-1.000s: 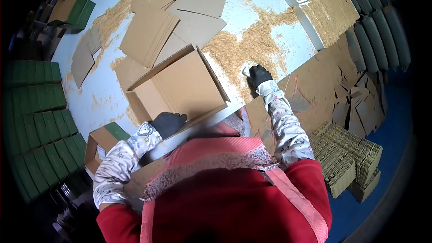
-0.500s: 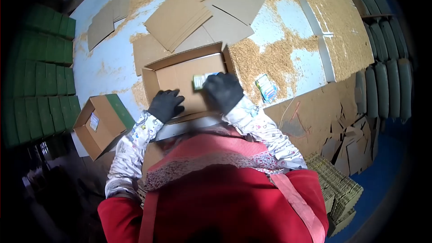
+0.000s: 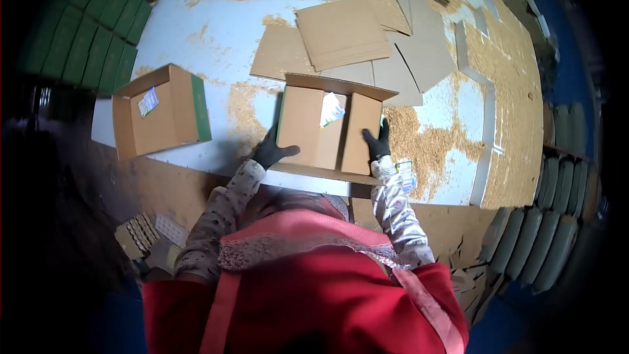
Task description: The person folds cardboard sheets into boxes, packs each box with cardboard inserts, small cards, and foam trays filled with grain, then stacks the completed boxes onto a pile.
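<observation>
An open cardboard box, brown inside and green outside, sits at the table's front edge. Its two side panels lean inward. A colourful printed card lies inside, partly covered by the panels. My left hand, in a dark glove, grips the box's left side, thumb over the panel and fingers outside. On the right side my right hand, gloved too, holds the other panel the same way, thumb on the inner face. Some fingers of both hands are hidden behind the cardboard.
Another open box with a printed card stands at left. Flat cardboard sheets lie beyond. Wood shavings and printed cards are at right. Green boxes are stacked at far left.
My right hand has let go of the printed card, which now lies in the box. Both hands have moved to the box's sides, and its side panels now tilt inward. The view has shifted.
</observation>
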Motion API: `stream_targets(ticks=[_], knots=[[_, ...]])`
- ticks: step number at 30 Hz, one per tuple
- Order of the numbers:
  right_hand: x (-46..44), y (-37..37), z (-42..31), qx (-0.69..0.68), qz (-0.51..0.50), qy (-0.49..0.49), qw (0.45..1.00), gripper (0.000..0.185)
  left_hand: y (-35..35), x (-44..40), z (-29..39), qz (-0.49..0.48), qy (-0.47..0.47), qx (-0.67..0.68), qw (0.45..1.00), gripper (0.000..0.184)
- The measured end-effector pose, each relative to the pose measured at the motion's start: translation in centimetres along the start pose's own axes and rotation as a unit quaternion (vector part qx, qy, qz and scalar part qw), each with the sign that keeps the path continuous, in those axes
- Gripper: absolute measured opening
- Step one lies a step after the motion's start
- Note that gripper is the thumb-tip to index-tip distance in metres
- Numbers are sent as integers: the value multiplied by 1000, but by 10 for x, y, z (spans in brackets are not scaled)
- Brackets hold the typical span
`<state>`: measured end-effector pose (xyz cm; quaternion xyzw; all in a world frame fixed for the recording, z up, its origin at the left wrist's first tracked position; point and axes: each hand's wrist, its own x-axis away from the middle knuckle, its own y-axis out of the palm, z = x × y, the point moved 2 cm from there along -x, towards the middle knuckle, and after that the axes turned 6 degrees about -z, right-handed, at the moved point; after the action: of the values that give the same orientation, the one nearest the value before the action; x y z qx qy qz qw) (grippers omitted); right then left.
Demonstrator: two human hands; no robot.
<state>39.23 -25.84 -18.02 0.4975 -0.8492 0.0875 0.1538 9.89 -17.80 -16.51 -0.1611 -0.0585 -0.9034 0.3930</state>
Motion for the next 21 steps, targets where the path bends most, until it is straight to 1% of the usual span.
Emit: stream_targets(ticks=[1, 3, 4, 5, 7, 8, 9, 10, 11, 12, 13, 14, 15, 16, 17, 18, 19, 20, 21], knots=[[-1, 0, 4, -129, 43, 74, 988, 58, -3, 1, 1, 13, 3, 8, 1000, 77], [10, 3, 5, -247, -56, 142, 957, 43, -14, 10, 1, 17, 22, 170, 985, 77], [15, 5, 5, -257, -109, 181, 943, 39, -26, 8, -28, 24, 36, 225, 973, 76], [24, 9, 7, -263, -161, 222, 925, 35, -37, 20, -22, 40, 46, 233, 971, 76], [60, 46, -44, -204, -140, 175, 953, 39, -58, 59, 9, 67, 23, 307, 949, 68], [67, 57, -52, -182, -135, 180, 957, 37, -67, 82, 28, 129, 33, 222, 966, 51], [65, 61, -47, -201, -151, 207, 945, 34, -84, 102, 20, 107, 150, 91, 979, 44], [63, 65, -43, -219, -167, 235, 932, 31, -98, 115, 4, 97, 132, 188, 968, 41], [52, 62, -23, -274, -196, 288, 896, 28, -114, 139, 41, 97, 131, 152, 975, 35], [40, 61, -5, -120, -220, 101, 963, 25, -131, 163, 78, 97, 130, 115, 980, 30], [27, 61, 13, 34, -231, -99, 967, 25, -151, 181, 69, 117, 317, 214, 917, 23], [13, 63, 30, 133, -193, -167, 958, 25, -186, 218, 85, 206, 293, -88, 929, 23], [10, 83, 16, 138, -210, -172, 953, 25, -221, 255, 102, 311, 238, -370, 843, 25], [15, 110, -7, 188, -190, -230, 936, 23, -260, 278, 85, 487, 140, -34, 862, 17], [21, 138, -31, 237, -163, -285, 915, 22, -305, 293, 55, 535, 203, 93, 815, 21], [18, 163, -39, 227, -164, -283, 917, 22, -349, 307, 25, 574, 280, 204, 742, 26], [11, 187, -38, 179, -186, -251, 933, 22, -373, 309, -21, 571, 160, -7, 805, 31], [4, 210, -33, 115, -204, -209, 950, 22, -380, 292, -49, 513, 179, 19, 839, 35], [-5, 231, -22, 7, -234, -130, 964, 23, -383, 270, -83, 394, 242, 63, 885, 40]])
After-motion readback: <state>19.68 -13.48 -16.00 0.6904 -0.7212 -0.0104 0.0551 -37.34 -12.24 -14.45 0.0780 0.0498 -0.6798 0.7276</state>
